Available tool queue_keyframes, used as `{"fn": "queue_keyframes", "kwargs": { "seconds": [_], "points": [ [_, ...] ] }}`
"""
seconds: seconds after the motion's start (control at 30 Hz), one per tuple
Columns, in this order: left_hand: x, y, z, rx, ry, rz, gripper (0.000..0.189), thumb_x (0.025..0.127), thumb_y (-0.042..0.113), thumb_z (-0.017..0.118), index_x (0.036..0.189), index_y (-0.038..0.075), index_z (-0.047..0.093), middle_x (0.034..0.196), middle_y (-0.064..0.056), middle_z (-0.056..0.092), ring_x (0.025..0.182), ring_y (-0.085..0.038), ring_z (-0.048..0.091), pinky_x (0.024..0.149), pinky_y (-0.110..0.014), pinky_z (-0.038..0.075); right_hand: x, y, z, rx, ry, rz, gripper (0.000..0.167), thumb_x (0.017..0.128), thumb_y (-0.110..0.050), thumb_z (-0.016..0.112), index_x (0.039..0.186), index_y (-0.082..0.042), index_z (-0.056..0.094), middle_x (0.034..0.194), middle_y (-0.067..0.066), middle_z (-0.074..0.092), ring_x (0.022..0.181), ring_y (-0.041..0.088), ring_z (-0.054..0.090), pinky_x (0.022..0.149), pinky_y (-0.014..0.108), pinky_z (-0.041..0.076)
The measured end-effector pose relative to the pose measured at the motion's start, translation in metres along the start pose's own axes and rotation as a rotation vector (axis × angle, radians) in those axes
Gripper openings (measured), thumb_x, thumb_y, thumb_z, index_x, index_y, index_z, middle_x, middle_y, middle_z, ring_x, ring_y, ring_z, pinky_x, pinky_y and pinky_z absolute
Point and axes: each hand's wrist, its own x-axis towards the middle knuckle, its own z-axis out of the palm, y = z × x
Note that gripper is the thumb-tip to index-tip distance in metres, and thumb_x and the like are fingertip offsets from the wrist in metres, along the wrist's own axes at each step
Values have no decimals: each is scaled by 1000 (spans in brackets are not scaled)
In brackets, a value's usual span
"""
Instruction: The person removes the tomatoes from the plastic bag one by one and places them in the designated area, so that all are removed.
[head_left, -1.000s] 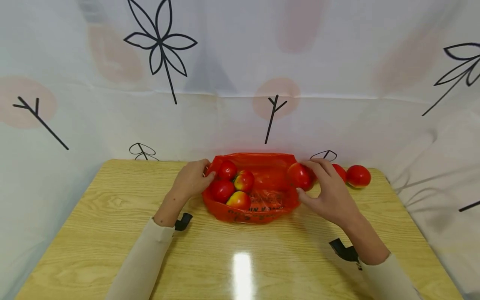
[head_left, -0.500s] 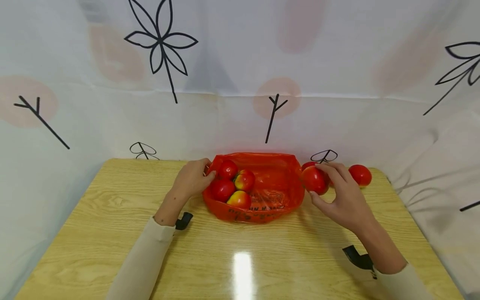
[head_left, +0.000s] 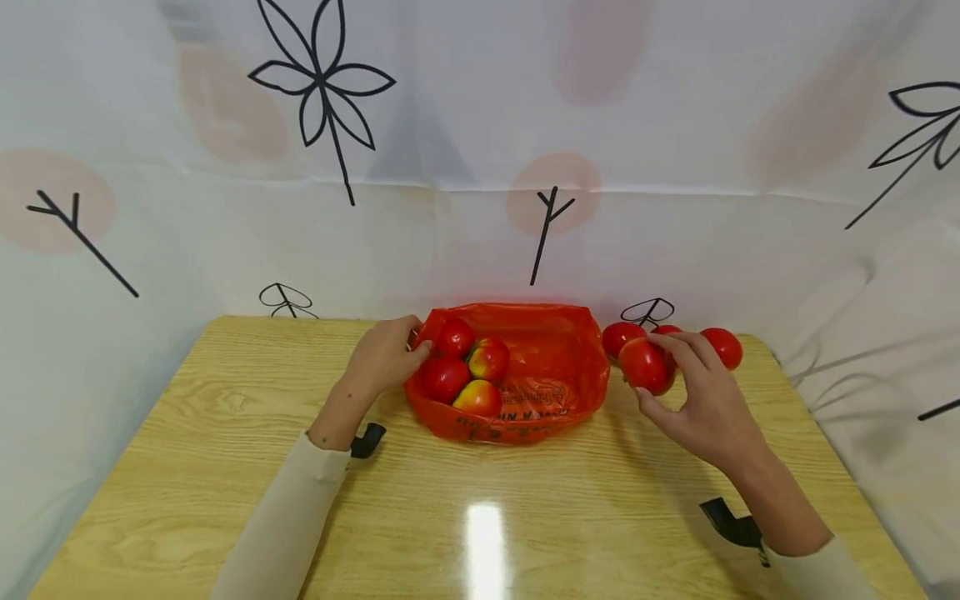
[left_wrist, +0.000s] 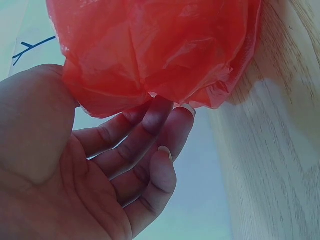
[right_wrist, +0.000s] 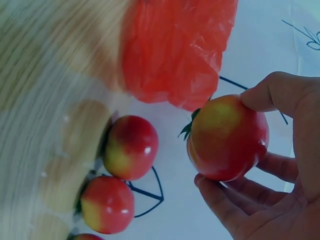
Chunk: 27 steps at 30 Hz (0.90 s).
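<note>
Head view: with the right hand (head_left: 708, 404), grips a tomato (head_left: 647, 365) between thumb and fingers (head_left: 701, 348), just off the right edge of the bag (head_left: 547, 354), toward the desk's (head_left: 420, 517) back right corner. Lies at the tips of these fingers, on their left; looks round, with no clear long axis. Faces the bag's mouth to the left, with only the right rim standing between. With the left hand (head_left: 386, 354), farther from that tomato, pinches the bag's left rim. Holds four tomatoes (head_left: 446, 381) inside, at the bag's left end. Along the desk's back edge, shows three loose tomatoes (head_left: 722, 348), the nearest just beside the bag.

Left wrist view: shows fingers curled at the bag's lower edge; hides the thumb tip.

Right wrist view: confirms thumb and fingers closed around the tomato, with leaves (right_wrist: 186, 129) toward the desk.
</note>
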Motion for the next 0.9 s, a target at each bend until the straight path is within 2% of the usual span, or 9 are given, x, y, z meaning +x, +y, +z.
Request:
{"fn": "queue_keyframes", "kwargs": {
  "seconds": [0.37,0.9],
  "points": [
    [0,1,-2,4,-8,0,26,102,24,66,116,3,68,85,-7,64,73,-24,57,62,-31,50,-6,7,3,8,-50,15,71,72,-4,89,136,1,59,130,20,57,114,39,58,79,65,59],
    [-1,1,-1,-6,-14,-9,25,102,25,66,115,4,67,86,-6,65,73,-24,57,62,-31,49,-11,19,16,11,-184,117,74,73,-2,91,138,1,57,135,22,54,119,44,56,87,67,57]
  ]
}}
